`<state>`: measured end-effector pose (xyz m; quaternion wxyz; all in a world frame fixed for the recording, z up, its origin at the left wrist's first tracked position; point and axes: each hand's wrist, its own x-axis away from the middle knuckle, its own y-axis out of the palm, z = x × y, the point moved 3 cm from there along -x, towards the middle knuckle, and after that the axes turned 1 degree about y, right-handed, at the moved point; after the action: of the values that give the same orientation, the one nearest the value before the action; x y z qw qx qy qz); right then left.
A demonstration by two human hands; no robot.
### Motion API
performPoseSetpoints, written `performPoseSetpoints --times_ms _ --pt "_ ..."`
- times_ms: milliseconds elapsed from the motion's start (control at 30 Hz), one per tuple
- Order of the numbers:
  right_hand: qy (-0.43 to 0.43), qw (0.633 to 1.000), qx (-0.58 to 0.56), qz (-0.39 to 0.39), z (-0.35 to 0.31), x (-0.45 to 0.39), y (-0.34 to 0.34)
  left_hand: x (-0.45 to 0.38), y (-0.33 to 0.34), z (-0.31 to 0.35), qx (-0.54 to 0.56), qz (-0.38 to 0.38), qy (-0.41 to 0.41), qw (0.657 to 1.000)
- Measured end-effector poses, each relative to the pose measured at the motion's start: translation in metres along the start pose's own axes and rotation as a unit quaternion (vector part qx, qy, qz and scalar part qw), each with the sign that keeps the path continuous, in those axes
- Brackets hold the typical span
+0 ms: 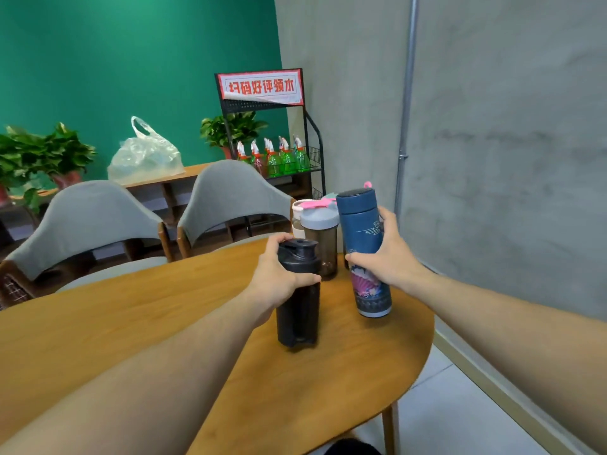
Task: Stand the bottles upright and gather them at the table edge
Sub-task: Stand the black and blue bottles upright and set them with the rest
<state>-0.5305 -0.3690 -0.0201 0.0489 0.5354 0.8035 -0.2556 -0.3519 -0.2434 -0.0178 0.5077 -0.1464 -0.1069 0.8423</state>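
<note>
While gripped around the upper body by left hand (279, 277), tall matte black plastic shaker bottle (298, 300) upright on round wooden table (164, 323), mid-table near far right edge. Right hand (387, 254) wrapped around dark blue patterned flask (364, 251), roughly upright, base at or just above the tabletop. Behind both, smoky translucent shaker with grey lid (320, 244) and white-capped bottle (298, 215) standing at far edge. Grey chairs (230, 195) beyond.

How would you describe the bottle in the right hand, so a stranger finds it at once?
Look at the far right end of the wooden table, near the grey wall. There the right hand holds a tall blue bottle. Unlike the black bottle beside it, it has a pink fan picture low on its side.
</note>
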Motion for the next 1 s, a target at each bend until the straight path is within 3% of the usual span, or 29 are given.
performPoseSetpoints --times_ms 333,1000 --pt "0.027 0.999 0.022 0.030 0.046 -0.016 -0.055 -0.029 0.074 0.010 -0.025 0.033 0.026 0.999" --pt "0.036 0.999 -0.015 0.015 0.092 -0.062 -0.030 -0.065 0.103 -0.008 -0.078 0.084 0.069 0.991"
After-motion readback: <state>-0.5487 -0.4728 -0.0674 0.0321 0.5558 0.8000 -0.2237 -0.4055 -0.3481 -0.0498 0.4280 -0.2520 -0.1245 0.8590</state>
